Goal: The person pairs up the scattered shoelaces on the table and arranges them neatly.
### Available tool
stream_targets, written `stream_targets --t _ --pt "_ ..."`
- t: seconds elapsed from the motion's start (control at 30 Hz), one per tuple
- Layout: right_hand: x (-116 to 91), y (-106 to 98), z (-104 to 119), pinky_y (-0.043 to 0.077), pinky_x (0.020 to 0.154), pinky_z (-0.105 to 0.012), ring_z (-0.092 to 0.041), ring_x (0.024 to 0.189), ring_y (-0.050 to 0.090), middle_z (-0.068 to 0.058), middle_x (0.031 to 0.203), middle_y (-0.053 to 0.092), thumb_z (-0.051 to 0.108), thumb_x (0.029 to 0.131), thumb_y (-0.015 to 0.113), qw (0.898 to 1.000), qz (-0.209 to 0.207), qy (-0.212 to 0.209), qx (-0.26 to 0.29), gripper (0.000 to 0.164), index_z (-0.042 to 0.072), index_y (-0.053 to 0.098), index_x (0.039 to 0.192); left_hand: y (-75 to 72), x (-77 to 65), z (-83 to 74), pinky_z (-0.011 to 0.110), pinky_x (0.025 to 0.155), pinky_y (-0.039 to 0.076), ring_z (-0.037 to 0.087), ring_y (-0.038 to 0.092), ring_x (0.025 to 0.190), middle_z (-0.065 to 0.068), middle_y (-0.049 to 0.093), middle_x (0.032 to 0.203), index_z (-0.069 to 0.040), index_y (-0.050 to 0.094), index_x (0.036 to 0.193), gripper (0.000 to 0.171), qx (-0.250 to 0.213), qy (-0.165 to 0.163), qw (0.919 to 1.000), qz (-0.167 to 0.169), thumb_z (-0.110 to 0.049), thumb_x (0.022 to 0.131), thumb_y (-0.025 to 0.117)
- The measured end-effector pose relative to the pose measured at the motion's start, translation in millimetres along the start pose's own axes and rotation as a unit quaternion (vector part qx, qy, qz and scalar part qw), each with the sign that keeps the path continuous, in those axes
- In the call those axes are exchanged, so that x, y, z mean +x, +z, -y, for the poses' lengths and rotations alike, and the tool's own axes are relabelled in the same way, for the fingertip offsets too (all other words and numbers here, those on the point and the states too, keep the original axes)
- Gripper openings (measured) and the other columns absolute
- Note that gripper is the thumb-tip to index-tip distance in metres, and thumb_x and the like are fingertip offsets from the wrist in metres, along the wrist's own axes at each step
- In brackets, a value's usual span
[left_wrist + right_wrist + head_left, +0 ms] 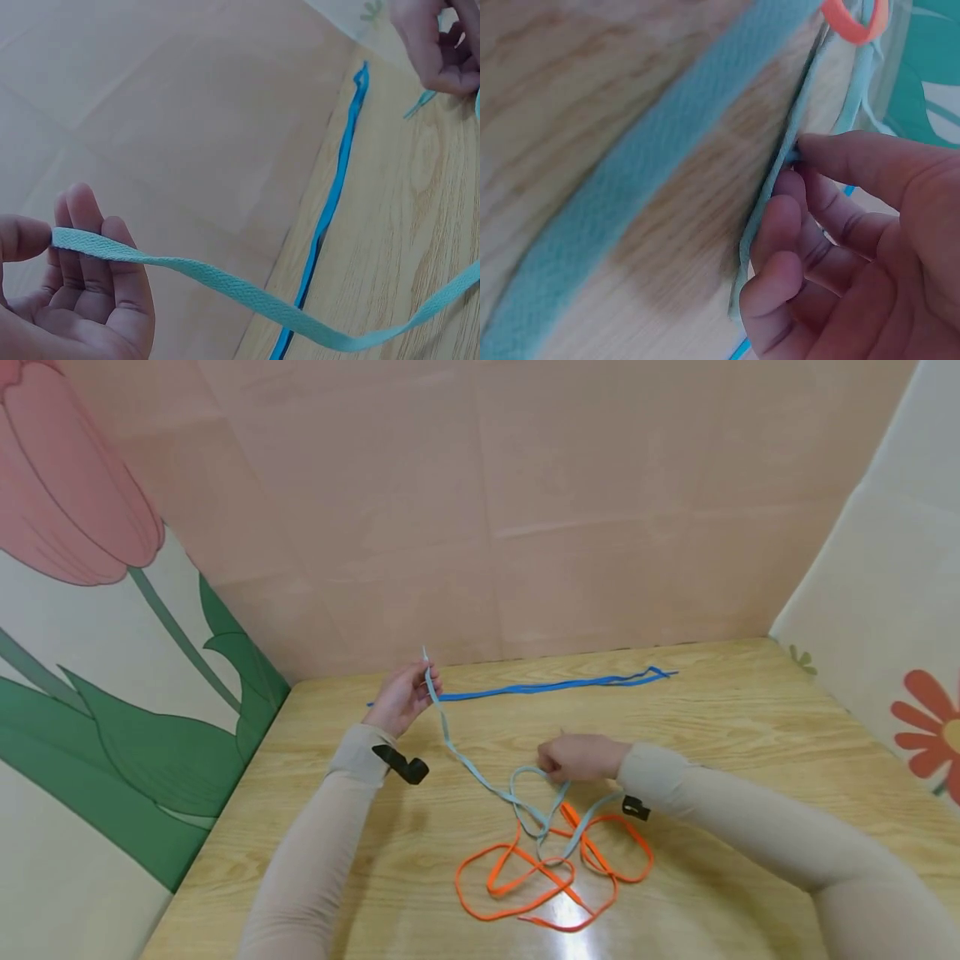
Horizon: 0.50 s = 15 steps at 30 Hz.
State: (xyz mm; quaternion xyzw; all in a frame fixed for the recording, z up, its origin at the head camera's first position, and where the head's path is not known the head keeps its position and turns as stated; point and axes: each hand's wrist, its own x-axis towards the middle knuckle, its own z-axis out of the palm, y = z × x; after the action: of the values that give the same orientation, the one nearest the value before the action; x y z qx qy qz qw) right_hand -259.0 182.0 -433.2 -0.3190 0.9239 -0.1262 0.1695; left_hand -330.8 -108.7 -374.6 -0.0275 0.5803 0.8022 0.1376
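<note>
**Both hands pinching pale teal lace**

Left hand [401, 695] pinches one end of the teal lace [480, 781] between thumb and fingers, lifted off the table [750, 727]. Right hand [581, 756] pinches its loop lower down. Lace runs on into the orange lace [551, 877] coils. Risk: pulling apart may drag or knot the orange one. Blue lace [555, 685] lies behind, apart.

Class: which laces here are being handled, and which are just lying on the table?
Handled: light blue lace, pinched by left hand and right hand.
Lying about: blue lace, apart at the back; orange lace, tangled under the light blue one.
</note>
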Motion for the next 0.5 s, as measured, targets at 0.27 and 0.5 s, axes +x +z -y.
stream_targets --t 0.27,0.5 --pt "-11.0 -16.5 -3.2 0.04 0.059 -0.022 -0.007 0.065 0.045 0.006 0.074 0.052 0.005 0.088 0.06 0.999 0.014 -0.036 0.037 0.012 0.014 0.055 0.082 -6.5 -1.3 -5.6 0.027 0.085 0.053 0.011 0.06 0.077 -0.003 0.061 0.082 -0.011 0.053 0.104 0.012 -0.006 0.014 0.9999 0.006 -0.021 0.104 0.046" --pt "-39.5 -80.3 -35.2 0.051 0.071 -0.028 -0.018 0.082 0.058 -0.004 0.093 0.06 0.013 0.098 0.055 0.97 -0.053 -0.064 0.229 0.009 0.006 0.058 0.104 -13.1 -12.5 -34.8 0.023 0.077 0.054 0.009 0.06 0.074 -0.002 0.059 0.082 -0.013 0.052 0.103 0.009 -0.047 0.057 0.9972 0.006 -0.019 0.104 0.045"
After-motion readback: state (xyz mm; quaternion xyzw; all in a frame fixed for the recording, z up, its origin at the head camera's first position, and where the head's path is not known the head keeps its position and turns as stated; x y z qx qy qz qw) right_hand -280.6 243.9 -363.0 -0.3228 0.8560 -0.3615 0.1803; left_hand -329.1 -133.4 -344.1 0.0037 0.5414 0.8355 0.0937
